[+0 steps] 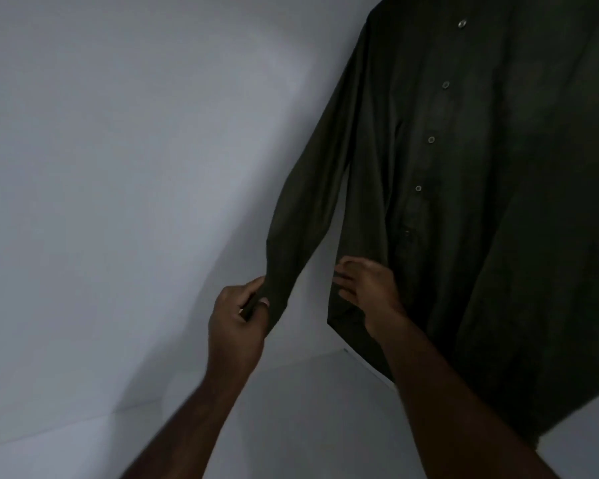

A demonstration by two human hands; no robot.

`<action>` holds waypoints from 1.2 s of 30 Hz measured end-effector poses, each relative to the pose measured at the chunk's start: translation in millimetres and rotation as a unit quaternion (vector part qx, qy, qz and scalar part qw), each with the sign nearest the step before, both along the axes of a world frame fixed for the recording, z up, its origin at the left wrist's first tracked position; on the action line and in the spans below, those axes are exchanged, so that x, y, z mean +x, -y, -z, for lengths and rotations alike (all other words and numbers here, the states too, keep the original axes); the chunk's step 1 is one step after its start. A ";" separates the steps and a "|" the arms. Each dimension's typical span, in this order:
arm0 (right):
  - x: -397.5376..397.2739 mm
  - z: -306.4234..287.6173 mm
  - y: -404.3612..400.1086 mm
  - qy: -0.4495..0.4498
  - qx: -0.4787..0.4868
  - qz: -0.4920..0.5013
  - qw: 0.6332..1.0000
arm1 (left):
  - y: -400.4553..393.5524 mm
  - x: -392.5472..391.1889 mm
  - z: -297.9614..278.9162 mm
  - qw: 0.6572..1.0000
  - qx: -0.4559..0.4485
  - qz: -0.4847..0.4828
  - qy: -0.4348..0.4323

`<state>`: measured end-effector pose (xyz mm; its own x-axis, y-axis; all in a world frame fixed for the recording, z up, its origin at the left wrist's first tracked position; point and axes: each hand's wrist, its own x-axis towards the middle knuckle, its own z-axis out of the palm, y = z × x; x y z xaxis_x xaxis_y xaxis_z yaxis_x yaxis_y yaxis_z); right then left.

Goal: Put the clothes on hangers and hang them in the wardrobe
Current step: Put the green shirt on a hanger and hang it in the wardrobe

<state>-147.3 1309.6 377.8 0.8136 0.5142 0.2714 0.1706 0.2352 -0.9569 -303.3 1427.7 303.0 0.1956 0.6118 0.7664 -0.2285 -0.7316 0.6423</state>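
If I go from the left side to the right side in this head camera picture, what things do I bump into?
Pale wall → left hand gripping the sleeve end → right hand at the shirt's lower edge → row of buttons → dark shirt body.

The hanging dark olive button-front shirt (481, 202) fills the right side, its long sleeve (312, 202) slanting down-left. A narrow wedge of open room lies between sleeve and shirt body. Left of the sleeve, bare white wardrobe wall (118, 167) stands unobstructed.
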 end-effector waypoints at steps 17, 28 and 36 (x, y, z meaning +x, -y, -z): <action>-109.6 -2.6 65.1 0.208 -0.011 -0.026 0.978 | 50.3 -35.6 -34.6 0.933 -0.256 0.240 -0.077; -72.1 2.1 114.5 0.124 0.010 0.043 0.991 | 84.5 -14.5 -40.3 0.858 -0.281 0.427 0.046; -61.1 15.6 121.9 0.112 -0.013 0.079 0.991 | 94.6 6.0 -23.2 0.893 -0.289 0.341 -0.043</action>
<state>-208.4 1187.6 362.2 0.8057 0.3943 0.4420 0.4114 0.1642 -0.8965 -297.3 1333.1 326.1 0.7172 0.6166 0.3246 -0.4259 0.0193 0.9045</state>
